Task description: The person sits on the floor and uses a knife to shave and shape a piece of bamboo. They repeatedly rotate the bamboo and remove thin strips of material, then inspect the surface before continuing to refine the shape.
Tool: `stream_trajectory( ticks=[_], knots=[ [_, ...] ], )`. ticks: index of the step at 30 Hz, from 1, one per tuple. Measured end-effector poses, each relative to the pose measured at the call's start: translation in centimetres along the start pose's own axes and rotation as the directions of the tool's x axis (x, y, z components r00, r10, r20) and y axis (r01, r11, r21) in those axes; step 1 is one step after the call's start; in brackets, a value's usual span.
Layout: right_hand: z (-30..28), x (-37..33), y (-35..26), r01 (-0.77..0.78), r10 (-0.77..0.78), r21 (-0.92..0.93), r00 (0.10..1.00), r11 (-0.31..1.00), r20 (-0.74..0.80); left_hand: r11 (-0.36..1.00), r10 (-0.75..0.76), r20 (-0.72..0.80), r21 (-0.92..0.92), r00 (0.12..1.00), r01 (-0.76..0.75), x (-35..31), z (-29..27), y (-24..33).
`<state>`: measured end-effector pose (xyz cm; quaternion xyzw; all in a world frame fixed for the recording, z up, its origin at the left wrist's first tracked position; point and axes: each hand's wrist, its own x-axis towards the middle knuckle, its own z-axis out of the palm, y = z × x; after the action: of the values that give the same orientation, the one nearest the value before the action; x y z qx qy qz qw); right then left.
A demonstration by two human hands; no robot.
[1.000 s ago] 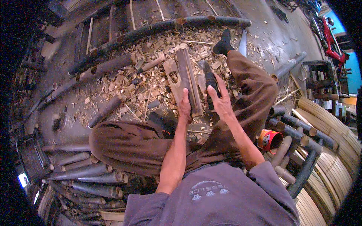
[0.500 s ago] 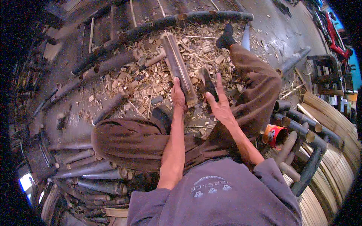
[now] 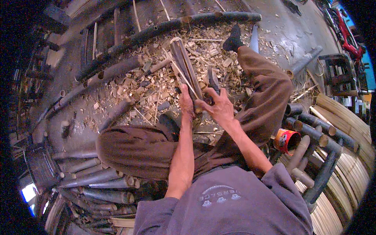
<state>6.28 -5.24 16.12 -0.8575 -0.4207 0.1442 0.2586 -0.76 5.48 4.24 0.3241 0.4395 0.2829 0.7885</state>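
Note:
A dark length of split bamboo point(image 3: 183, 64) slants away from me over the wood chips, pale along its cut edges. My left hand point(image 3: 186, 102) is closed around its near end from the left side. My right hand point(image 3: 219, 105) is curled beside that same end, its thumb and fingertips close to the bamboo. From its fingers a short, dark-bladed knife point(image 3: 213, 78) points away from me; its handle is mostly hidden by the hand. A thin pale strip point(image 3: 184, 74) runs along the left side of the bamboo.
Wood chips point(image 3: 156, 92) cover the floor between my legs. A long dark pole point(image 3: 164, 29) lies beyond them. Stacked bamboo tubes point(image 3: 105, 196) are at my left. At my right are a red-and-yellow can point(image 3: 280, 141), more tubes point(image 3: 299, 149) and pale slats point(image 3: 352, 172).
The split bamboo has turned in my left hand, showing a narrow gap and a rounded far end. My right hand has moved left to its near end, and its extended fingers have curled.

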Motion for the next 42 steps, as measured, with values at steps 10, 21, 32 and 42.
stream_trajectory(
  ticks=[10, 21, 32, 42],
  knots=[
    [2.5, 0.2, 2.6, -0.040, 0.041, 0.035, 0.999, 0.999, -0.019, 0.980, 0.002, -0.056, 0.200, 0.998, 0.010, 0.0, -0.3, -1.3],
    [4.7, 0.4, 5.7, -0.205, 0.202, 0.309, 0.978, 0.929, 0.042, 0.981, 0.191, -0.136, 0.070, 0.972, -0.183, -1.0, 1.1, -2.8],
    [4.2, 2.8, 7.0, -0.028, 0.150, 0.363, 0.938, 0.931, -0.313, 0.847, 0.392, -0.113, 0.431, 0.913, -0.311, 0.7, 0.6, -4.6],
    [-5.4, 5.2, 5.1, 0.084, -0.078, 0.012, 0.963, 0.996, -0.259, 0.931, -0.365, 0.073, 0.016, 0.928, 0.365, 0.0, -2.5, -8.1]
  ],
)
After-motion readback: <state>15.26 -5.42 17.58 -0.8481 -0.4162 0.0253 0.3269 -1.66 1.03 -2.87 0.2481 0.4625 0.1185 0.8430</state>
